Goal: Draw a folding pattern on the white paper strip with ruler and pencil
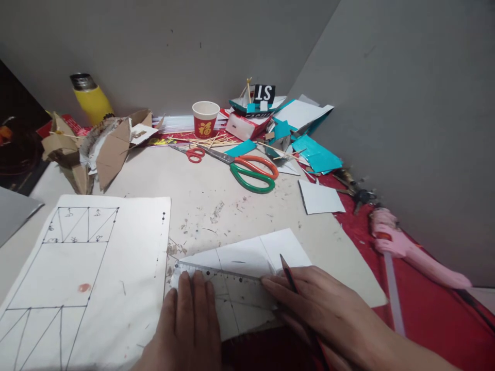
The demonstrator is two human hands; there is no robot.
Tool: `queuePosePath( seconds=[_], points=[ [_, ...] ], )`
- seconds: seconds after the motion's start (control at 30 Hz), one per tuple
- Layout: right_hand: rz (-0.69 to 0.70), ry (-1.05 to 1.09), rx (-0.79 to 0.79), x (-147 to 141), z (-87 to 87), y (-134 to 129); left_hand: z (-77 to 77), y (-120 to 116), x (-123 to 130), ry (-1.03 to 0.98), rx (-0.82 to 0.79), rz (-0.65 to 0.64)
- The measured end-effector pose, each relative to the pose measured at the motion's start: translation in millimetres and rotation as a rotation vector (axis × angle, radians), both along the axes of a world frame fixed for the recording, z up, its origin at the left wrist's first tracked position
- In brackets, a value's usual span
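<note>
A white piece of card (243,252) marked with thin drawn lines lies in front of me. Across it rests a clear ruler (225,274), slanting slightly down to the right. My left hand (189,314) presses on the ruler's left part with fingers stretched flat. My right hand (320,304) holds a dark pencil (288,273), its point directed up and away from the card. The fingertips of that hand touch near the ruler's right end. At left lies a white sheet (139,242) with a drawn outline, zigzag lines and small numbers.
Large scissors (253,172) with orange and green handles and small red scissors (195,154) lie beyond. Behind are a paper cup (205,121), thin sticks (216,141), a yellow bottle (93,103) and cardboard scraps (112,154). A pink glue gun (417,257) is at right.
</note>
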State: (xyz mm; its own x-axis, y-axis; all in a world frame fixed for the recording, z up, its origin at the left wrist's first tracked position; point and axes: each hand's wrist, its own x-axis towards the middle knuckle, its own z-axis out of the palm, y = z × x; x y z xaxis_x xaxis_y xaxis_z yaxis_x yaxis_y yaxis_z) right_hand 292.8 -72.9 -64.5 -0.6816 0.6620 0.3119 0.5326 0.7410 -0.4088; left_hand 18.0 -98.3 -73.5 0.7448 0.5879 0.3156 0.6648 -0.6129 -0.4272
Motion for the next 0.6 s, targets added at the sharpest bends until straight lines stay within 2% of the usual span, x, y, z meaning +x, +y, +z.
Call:
queuePosePath(
  seconds=[0.27, 0.6],
  points=[
    [-0.01, -0.029, -0.042, 4.1, -5.7, -1.4, 3.9, 1.5, 0.6, -0.01, -0.022, -0.001],
    [0.002, 0.001, -0.037, 2.1, -2.4, -0.5, 4.2, -2.1, -2.2, 0.053, -0.033, 0.011]
  ],
)
